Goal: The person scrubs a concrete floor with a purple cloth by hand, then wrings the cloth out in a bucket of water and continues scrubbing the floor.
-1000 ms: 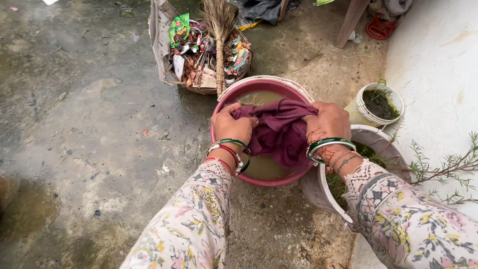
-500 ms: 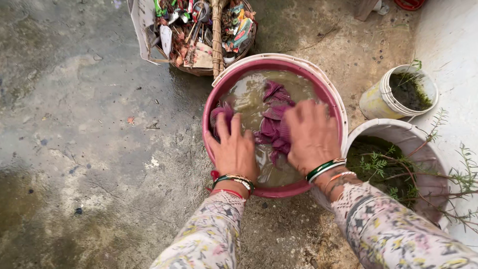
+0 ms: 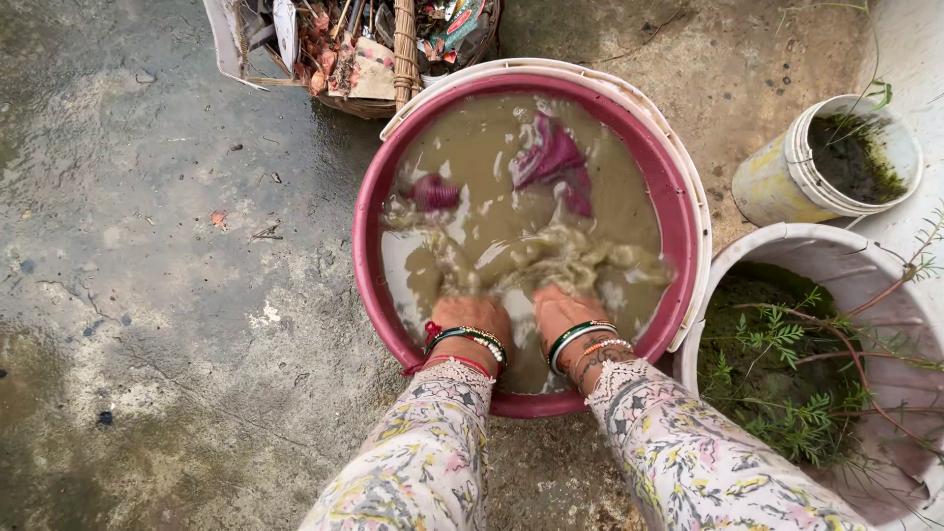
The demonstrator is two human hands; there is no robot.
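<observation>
A maroon plastic tub (image 3: 366,211) full of murky brown water stands on the wet concrete. Parts of a purple cloth (image 3: 556,157) break the surface near the far side, with a smaller fold further left. My left hand (image 3: 470,320) and my right hand (image 3: 556,307) are plunged into the water at the near side, close together. Only the backs of the hands and the bangled wrists show. The fingers are hidden under churned, foamy water, so I cannot tell whether they grip the cloth.
A basket of rubbish (image 3: 344,59) with a broom handle stands just beyond the tub. At right are a small soil-filled bucket (image 3: 826,162) and a large white pot (image 3: 836,256) holding a thin green plant. Wet concrete floor spreads to the left.
Both hands went from holding the cloth above the tub, to pressing it down, to being sunk in the water. The view has moved closer to the tub.
</observation>
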